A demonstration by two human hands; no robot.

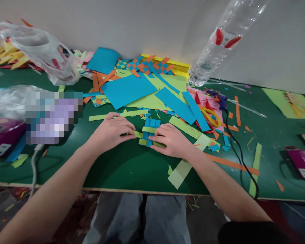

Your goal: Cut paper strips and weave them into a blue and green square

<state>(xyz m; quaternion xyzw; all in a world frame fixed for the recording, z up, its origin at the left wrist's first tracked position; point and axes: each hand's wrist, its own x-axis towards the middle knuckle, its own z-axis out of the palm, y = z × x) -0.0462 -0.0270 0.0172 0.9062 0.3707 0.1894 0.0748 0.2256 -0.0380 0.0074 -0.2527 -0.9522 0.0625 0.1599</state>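
A small woven piece of blue and green paper strips [146, 133] lies on the green table in front of me. My left hand [114, 131] is at its left side, thumb and fingertips pinched on the end of a light green paper strip [138, 134] that runs into the weave. From the right, my right hand [171, 139] holds the woven piece down, its fingertips on the blue strips and covering part of that edge. Just beyond my left hand lies a loose green strip [134, 113]. Another green strip [184, 127] lies past my right hand.
Blue sheets [128, 89] and finished checkered weaves [142, 64] are piled at the back. Scissors with yellow handles [212, 117] and a blue glue gun [218, 98] with a black cord lie right. A plastic bottle [218, 44] stands behind; a blurred-out phone [54, 117] is left.
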